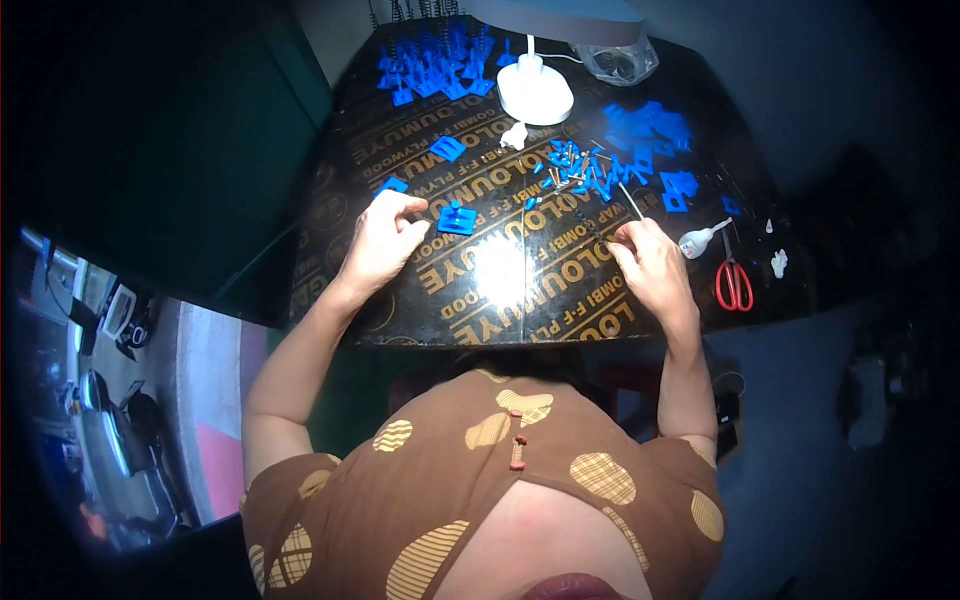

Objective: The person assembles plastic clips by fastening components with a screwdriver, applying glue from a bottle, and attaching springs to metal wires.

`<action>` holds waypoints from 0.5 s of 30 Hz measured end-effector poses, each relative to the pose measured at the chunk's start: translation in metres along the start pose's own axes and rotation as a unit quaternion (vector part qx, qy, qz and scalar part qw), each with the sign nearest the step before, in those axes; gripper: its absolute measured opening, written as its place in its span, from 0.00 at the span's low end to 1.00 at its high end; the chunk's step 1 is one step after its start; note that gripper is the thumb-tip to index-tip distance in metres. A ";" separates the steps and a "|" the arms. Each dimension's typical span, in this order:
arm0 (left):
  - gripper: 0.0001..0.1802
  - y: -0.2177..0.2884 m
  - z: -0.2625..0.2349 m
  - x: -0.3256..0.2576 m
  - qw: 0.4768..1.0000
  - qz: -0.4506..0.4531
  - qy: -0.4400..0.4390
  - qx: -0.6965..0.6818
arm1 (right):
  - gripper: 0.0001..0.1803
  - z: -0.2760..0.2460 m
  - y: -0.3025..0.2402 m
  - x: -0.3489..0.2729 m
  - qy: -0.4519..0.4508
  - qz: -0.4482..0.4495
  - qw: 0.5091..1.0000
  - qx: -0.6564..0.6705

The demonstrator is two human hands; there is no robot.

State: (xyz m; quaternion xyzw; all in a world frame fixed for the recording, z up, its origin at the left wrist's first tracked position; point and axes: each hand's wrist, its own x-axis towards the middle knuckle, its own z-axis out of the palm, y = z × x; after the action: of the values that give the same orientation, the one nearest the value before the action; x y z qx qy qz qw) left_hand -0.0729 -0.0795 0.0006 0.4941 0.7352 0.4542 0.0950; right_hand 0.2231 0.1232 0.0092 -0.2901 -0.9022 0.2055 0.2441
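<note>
My left hand (380,240) is over the left of the table, its fingers loosely curled and the thumb apart from the index finger. Just beyond its knuckles shows a small blue plastic piece (391,187), partly hidden by the hand. To the right of that hand stands a blue square base with a short post (457,219). Another flat blue piece (447,149) lies farther back. My right hand (650,258) pinches a thin metal rod (630,200) that points up and left toward a heap of small blue parts and screws (585,170).
A white lamp (535,92) stands at the back. Blue pieces with upright springs (440,75) crowd the back left. A blue pile (648,130) sits at the back right. Near my right hand lie a white dropper bottle (703,240), red-handled scissors (733,285) and crumpled tissue (779,263).
</note>
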 end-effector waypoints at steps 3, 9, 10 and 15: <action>0.17 0.001 0.006 0.004 0.999 -0.013 -0.020 -0.023 | 0.11 0.004 -0.001 0.003 0.007 -0.024 0.999 -0.021; 0.15 0.013 0.018 0.016 0.999 0.012 -0.047 -0.006 | 0.13 0.008 -0.005 0.004 -0.016 -0.002 0.999 -0.051; 0.14 0.015 0.018 0.017 0.999 -0.002 -0.047 0.005 | 0.12 0.008 -0.005 0.005 -0.019 -0.003 0.998 -0.057; 0.12 0.000 0.028 0.023 0.999 0.004 -0.041 -0.005 | 0.11 0.010 -0.005 0.006 -0.021 -0.005 0.998 -0.060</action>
State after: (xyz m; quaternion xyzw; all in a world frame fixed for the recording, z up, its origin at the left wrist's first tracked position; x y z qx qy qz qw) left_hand -0.0679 -0.0446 -0.0086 0.5148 0.7266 0.4371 0.1260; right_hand 0.2108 0.1206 0.0054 -0.2951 -0.9194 0.1559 0.2079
